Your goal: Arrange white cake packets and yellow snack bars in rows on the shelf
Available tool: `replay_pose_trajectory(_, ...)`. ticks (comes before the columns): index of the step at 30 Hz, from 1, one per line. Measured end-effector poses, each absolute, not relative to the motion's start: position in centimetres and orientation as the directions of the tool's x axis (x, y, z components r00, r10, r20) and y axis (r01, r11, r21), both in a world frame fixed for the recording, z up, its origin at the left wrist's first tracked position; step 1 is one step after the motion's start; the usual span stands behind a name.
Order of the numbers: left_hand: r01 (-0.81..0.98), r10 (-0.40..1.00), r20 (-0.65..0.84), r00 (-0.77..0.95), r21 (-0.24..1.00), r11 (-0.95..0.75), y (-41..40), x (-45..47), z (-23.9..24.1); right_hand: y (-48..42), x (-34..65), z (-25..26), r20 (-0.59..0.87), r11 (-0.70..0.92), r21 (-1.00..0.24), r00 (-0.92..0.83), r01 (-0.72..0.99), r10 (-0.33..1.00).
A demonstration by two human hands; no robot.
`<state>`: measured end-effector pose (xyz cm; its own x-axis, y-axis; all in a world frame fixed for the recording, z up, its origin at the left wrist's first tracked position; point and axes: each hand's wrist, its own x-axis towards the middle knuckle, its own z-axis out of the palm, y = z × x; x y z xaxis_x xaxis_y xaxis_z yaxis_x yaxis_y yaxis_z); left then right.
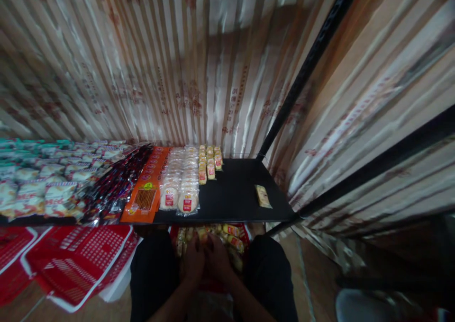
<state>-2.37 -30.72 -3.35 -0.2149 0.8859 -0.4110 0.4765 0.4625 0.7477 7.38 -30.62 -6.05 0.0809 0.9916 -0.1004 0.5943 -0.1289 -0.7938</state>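
My left hand point(194, 258) and my right hand point(216, 255) are close together between the knees, over a red basket point(248, 232). Their fingers are closed around a small yellow snack packet point(202, 235), partly covered by the fingertips and dim. More yellow packets with red labels point(235, 242) fill the basket about both hands. Just above, on a black shelf point(234, 199), similar yellow packets point(210, 168) stand in short rows. One separate yellow packet point(263, 196) lies near the shelf's right end.
Left along the shelf are round wrapped crackers point(187, 202), an orange packet point(144, 199), dark shiny packets point(110, 189) and white packets point(60, 199). Red baskets point(78, 260) stand below left. A black post point(305, 71) and rail point(373, 163) bound the right; striped sheeting point(199, 66) hangs behind.
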Motion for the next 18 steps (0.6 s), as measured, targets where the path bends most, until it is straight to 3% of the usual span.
replay_pose_trajectory(11, 0.508, 0.969, -0.075, -0.235, 0.841, 0.188, -31.3, -0.3, 0.7, -31.2, 9.2, -0.7, 0.105, -0.004, -0.819, 0.158, 0.574, 0.982)
replay_pose_trajectory(18, 0.440, 0.972, -0.054, -0.229, 0.885, 0.153, -28.4, 0.8, 3.8, -28.4, 10.4, 3.3, 0.093, 0.001, -0.835, 0.140, 0.550, 0.986)
